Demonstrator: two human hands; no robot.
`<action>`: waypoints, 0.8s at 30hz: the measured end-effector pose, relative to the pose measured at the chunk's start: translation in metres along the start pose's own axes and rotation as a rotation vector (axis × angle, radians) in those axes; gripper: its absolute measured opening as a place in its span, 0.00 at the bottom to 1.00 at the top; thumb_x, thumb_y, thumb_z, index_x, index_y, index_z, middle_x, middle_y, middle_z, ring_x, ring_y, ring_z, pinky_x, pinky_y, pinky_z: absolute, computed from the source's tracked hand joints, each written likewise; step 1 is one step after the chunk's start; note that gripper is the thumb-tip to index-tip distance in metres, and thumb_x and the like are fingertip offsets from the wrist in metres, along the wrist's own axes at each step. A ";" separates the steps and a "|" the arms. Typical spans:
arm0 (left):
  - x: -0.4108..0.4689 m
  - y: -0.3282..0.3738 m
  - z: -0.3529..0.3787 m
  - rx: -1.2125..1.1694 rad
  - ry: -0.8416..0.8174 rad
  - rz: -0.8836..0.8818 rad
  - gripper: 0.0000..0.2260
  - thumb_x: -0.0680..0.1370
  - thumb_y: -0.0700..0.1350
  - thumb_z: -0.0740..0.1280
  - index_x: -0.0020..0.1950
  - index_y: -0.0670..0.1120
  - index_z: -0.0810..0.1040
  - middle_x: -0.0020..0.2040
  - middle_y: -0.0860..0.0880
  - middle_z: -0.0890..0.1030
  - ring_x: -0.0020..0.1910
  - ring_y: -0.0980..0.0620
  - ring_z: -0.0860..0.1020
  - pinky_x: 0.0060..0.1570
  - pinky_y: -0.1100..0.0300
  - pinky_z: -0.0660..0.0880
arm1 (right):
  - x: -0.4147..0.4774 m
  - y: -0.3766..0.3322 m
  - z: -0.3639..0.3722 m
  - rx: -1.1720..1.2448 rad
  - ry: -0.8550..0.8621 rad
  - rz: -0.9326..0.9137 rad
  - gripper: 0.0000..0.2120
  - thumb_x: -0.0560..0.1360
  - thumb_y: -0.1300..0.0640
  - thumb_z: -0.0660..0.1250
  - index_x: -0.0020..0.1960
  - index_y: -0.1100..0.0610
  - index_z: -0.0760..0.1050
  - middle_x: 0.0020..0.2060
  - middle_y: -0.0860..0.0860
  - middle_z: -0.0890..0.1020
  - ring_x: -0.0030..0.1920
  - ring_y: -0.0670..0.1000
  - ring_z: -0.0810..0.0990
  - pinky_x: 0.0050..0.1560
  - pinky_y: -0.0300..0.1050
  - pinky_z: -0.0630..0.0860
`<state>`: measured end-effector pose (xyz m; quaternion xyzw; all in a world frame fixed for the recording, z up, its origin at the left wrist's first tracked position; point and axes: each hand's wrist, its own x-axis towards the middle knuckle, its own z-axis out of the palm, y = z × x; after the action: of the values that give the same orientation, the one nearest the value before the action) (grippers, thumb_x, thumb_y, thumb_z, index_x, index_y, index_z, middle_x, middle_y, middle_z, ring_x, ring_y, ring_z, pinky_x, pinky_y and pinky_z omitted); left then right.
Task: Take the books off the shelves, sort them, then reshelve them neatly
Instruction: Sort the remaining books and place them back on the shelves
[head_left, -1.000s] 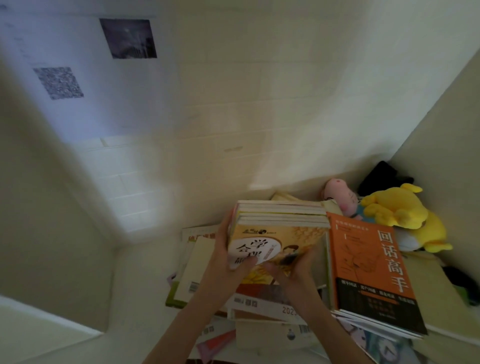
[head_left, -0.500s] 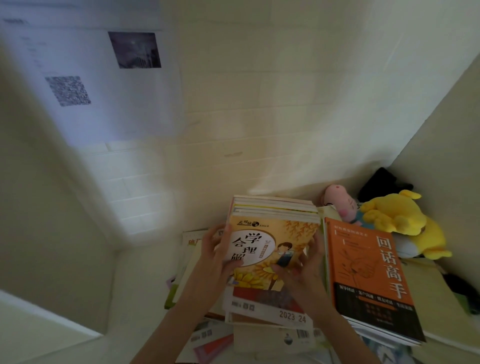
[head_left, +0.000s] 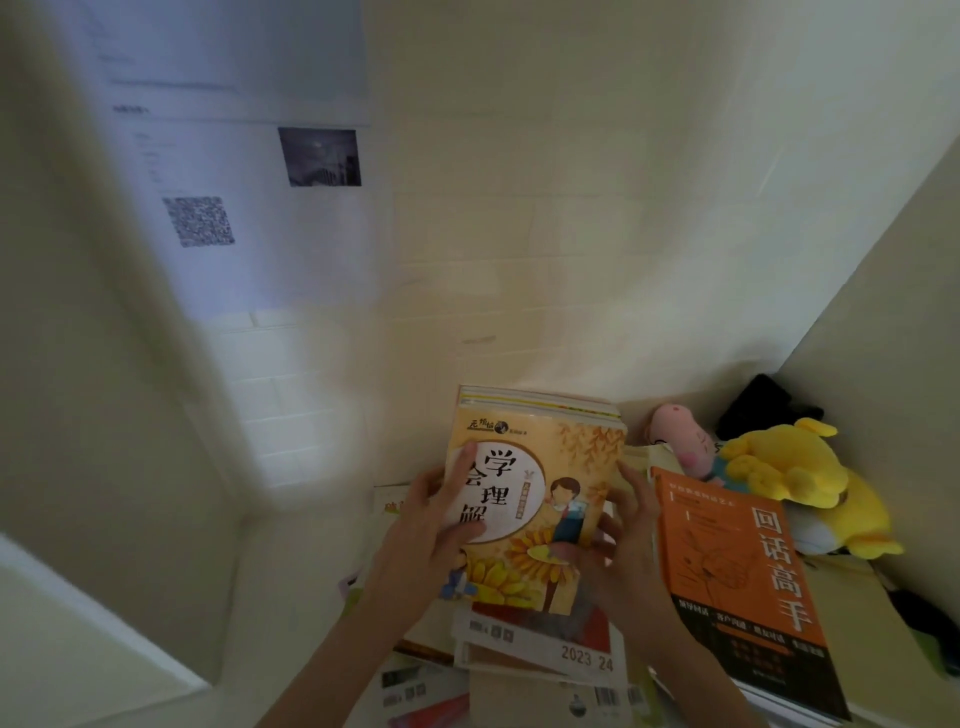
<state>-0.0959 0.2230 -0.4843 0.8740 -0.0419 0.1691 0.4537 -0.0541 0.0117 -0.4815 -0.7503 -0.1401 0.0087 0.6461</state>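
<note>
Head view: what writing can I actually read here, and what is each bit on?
"学会理解" on the cover of the yellow book, partly covered; the logo above it is too blurred to read.
"回话高手" on the orange book; its smaller print is too small to read.
"2023 24" on the white booklet beneath.
Wall sheet: a QR code and blurred, unreadable lines.

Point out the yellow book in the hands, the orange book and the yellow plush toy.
yellow book (head_left: 571, 452), head view, upper right of front cover.
orange book (head_left: 737, 587), head view, middle of front cover.
yellow plush toy (head_left: 784, 462), head view, its body.
</note>
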 end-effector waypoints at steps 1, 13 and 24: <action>-0.002 0.003 -0.008 -0.007 0.019 0.004 0.40 0.79 0.45 0.65 0.62 0.83 0.41 0.61 0.55 0.64 0.58 0.57 0.70 0.52 0.59 0.78 | 0.000 -0.007 0.002 -0.004 -0.027 -0.006 0.45 0.63 0.76 0.74 0.63 0.39 0.59 0.59 0.44 0.68 0.49 0.36 0.80 0.42 0.34 0.78; -0.070 0.052 -0.144 -0.089 0.339 -0.034 0.39 0.69 0.42 0.74 0.63 0.79 0.59 0.55 0.71 0.71 0.56 0.70 0.73 0.46 0.70 0.77 | -0.010 -0.119 0.074 -0.016 -0.383 -0.207 0.40 0.66 0.64 0.76 0.59 0.24 0.66 0.61 0.40 0.73 0.52 0.42 0.80 0.44 0.37 0.78; -0.176 0.080 -0.267 0.070 0.693 -0.044 0.37 0.62 0.46 0.73 0.57 0.82 0.62 0.52 0.79 0.70 0.52 0.74 0.74 0.40 0.72 0.77 | -0.040 -0.191 0.203 0.039 -0.689 -0.479 0.41 0.68 0.62 0.75 0.57 0.19 0.62 0.59 0.21 0.66 0.59 0.37 0.75 0.49 0.34 0.76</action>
<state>-0.3481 0.3777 -0.3383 0.7802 0.1392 0.4475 0.4143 -0.1697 0.2236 -0.3360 -0.6371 -0.5186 0.1114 0.5593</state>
